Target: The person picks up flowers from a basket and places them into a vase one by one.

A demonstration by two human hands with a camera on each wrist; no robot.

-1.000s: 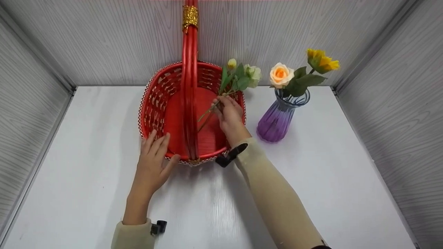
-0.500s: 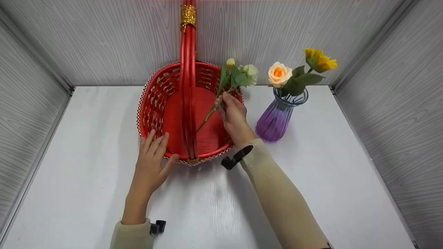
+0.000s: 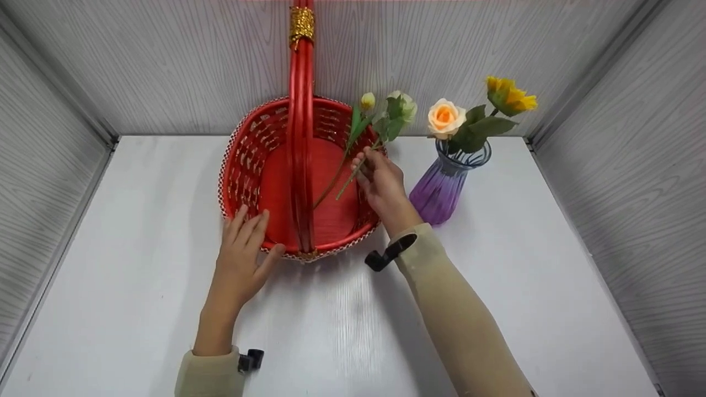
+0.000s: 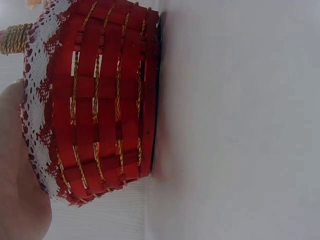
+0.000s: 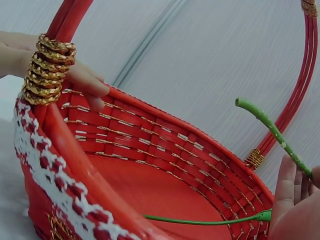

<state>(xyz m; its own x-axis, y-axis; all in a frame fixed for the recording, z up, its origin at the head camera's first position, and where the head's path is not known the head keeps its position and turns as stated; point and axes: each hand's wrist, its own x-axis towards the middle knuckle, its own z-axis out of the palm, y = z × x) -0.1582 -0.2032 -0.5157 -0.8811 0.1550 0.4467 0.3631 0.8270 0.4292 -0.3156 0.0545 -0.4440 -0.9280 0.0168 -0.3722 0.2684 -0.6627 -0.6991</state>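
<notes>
We see a white tabletop point(image 3: 551, 275) bounded on 3 sides by pale wood-grain panels point(image 3: 165, 66). A red basket point(image 3: 331, 220) stands toward the back; to its right we find a purple vase point(image 3: 438, 193) bearing 1 peach rose point(image 3: 447, 118) and 1 yellow flower point(image 3: 511, 96). The left wrist view shows us the outer weave point(image 4: 105, 87), hidden from the head view; the right wrist view shows the free end of a green stem point(image 5: 257, 114) raised clear. We note the left grip point(image 3: 241, 253) relaxed, fingers extended over the near left rim. The right grip point(image 3: 381, 179) pinches the stem of 1 white flower point(image 3: 409, 107) over the basket's right side; a yellow bud point(image 3: 368, 101) has its stem leaning inside.
</notes>
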